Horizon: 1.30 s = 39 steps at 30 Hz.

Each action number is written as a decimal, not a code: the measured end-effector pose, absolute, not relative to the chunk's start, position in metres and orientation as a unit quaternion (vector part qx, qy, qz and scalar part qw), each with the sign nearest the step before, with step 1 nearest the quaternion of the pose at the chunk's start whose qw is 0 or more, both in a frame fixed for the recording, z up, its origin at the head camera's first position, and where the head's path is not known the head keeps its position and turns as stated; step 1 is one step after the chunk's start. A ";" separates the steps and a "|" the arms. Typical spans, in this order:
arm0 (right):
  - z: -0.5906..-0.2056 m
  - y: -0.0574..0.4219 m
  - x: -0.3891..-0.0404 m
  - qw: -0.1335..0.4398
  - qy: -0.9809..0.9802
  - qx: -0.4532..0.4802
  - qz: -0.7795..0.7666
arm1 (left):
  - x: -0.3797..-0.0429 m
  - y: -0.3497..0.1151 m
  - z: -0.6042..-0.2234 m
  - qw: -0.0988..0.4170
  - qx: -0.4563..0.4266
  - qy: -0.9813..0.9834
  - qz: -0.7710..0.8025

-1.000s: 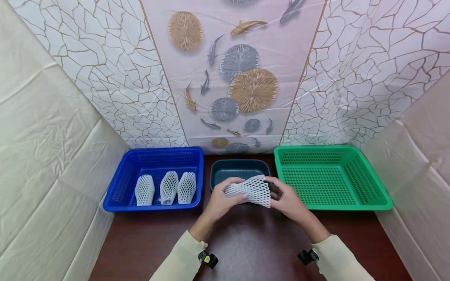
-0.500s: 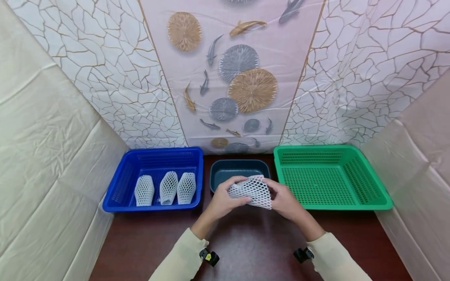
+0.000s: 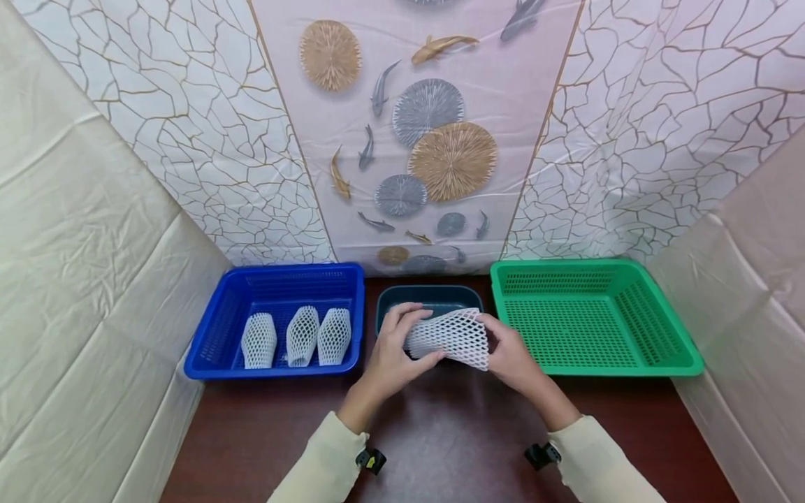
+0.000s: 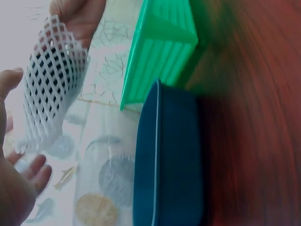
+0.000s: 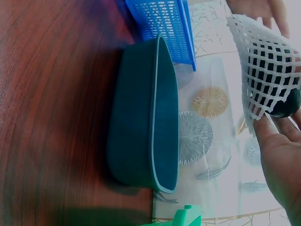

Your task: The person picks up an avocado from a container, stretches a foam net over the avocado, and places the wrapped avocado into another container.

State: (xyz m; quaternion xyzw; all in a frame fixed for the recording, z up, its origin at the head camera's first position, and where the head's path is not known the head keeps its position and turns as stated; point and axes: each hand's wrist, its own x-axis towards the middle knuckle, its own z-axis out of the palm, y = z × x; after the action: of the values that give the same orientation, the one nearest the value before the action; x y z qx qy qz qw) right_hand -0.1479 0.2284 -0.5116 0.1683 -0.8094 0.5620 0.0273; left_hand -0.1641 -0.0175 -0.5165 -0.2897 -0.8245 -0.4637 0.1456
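A white foam net sleeve (image 3: pixel 451 337) is held over the near part of the small dark teal tub (image 3: pixel 430 290). Inside its mesh sits a dark, smooth, rounded object (image 5: pixel 285 104), partly covered; its kind cannot be told. My right hand (image 3: pixel 512 356) grips the sleeve's wide right end, with that object at its fingers in the right wrist view. Around the narrow left end, my left hand (image 3: pixel 388 360) has its thumb and fingers spread apart; in the left wrist view, gaps show between its thumb (image 4: pixel 11 80) and the mesh.
On the left, a blue basket (image 3: pixel 210 328) contains three similar white net sleeves (image 3: pixel 302 337). A green basket (image 3: pixel 575 335) stands to the right of the tub. All three containers line the back of the dark red-brown table (image 3: pixel 449 440), before a patterned cloth wall (image 3: pixel 402 112).
My left hand's fingers have loosened and spread from the sleeve's left end. The right hand has closed in on the sleeve's right end, its fingers moving behind the mesh.
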 end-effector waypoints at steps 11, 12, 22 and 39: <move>-0.506 0.226 -0.143 0.026 -0.835 0.127 0.534 | -0.165 -0.017 -0.520 0.231 -0.386 -0.841 -0.300; -0.506 0.225 -0.142 0.026 -0.835 0.121 0.535 | -0.165 -0.016 -0.520 0.229 -0.388 -0.840 -0.304; -0.510 0.219 -0.142 0.005 -0.828 0.138 0.543 | -0.165 -0.007 -0.520 0.224 -0.399 -0.826 -0.330; -0.513 0.211 -0.144 -0.005 -0.847 0.139 0.512 | -0.163 0.002 -0.516 0.231 -0.362 -0.892 -0.142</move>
State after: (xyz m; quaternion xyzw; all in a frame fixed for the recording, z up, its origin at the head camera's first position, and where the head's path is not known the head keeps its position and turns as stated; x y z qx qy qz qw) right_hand -0.1438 0.2107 -0.5128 0.1394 -0.8474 0.5123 -0.0046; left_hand -0.1631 0.0024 -0.5157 -0.3621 -0.8917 -0.1422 0.2314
